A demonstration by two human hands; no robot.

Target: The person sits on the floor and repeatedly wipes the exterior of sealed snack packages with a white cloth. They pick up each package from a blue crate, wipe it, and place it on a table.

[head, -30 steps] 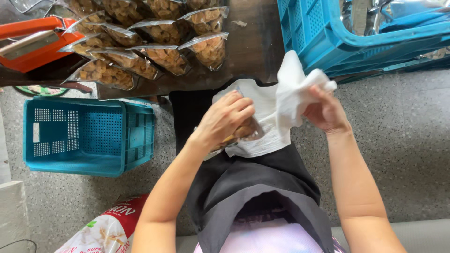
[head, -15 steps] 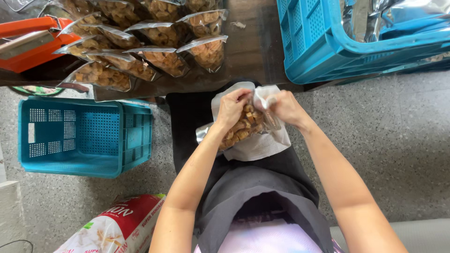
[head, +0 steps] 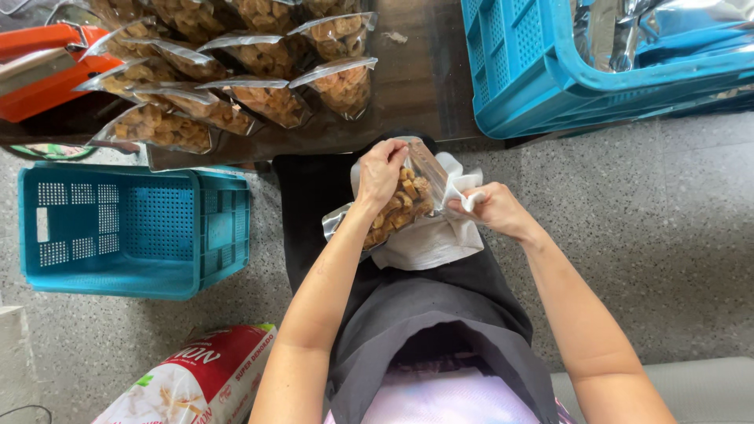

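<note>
My left hand (head: 382, 170) grips the top of a clear bag of brown snack pieces (head: 395, 207) that rests tilted over my lap. My right hand (head: 493, 209) holds a white cloth (head: 430, 239) against the bag's right side. The cloth spreads under the bag across my dark apron (head: 424, 306). On the dark table (head: 424, 86) in front of me lie several filled, sealed bags of the same snack (head: 236, 71).
A blue crate (head: 518, 71) holding silvery bags stands on the table at the right. An empty blue basket (head: 129, 232) sits on the floor at my left. An orange tool (head: 39, 67) lies at the table's left. A red-and-white sack (head: 196, 381) lies by my left knee.
The white cloth, held up high a second ago, has come down beside the bag. My left hand has shifted to the bag's top, and the bag now shows clearly.
</note>
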